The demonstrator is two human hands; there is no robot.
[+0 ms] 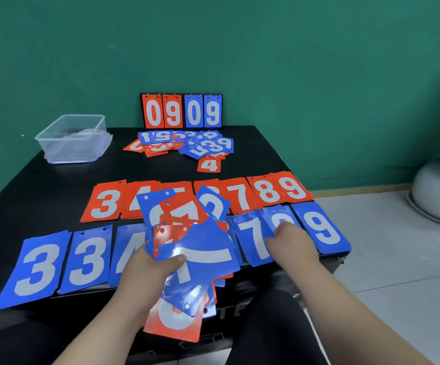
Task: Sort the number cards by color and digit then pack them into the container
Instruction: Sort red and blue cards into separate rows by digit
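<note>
My left hand [150,270] grips a fanned bunch of red and blue number cards [187,248] above the table's near edge, thumb on a blue card. My right hand [290,241] lies over the blue 8 card [279,214], fingers bent down onto it; whether it pinches the card I cannot tell. A red row [266,193] shows 3, 4, 7, 8, 9. Nearer me a blue row [87,259] shows 3, 3, 4, 7, 8, 9. A loose heap of mixed cards [187,144] lies further back. The clear plastic container [74,138] stands at the far left.
A scoreboard stand [182,110] showing 0 9 0 9 leans against the green wall at the table's back edge. One red 4 card [209,165] lies alone before the heap. A grey pot [437,191] sits on the tiled floor to the right. The table top [42,185] is black.
</note>
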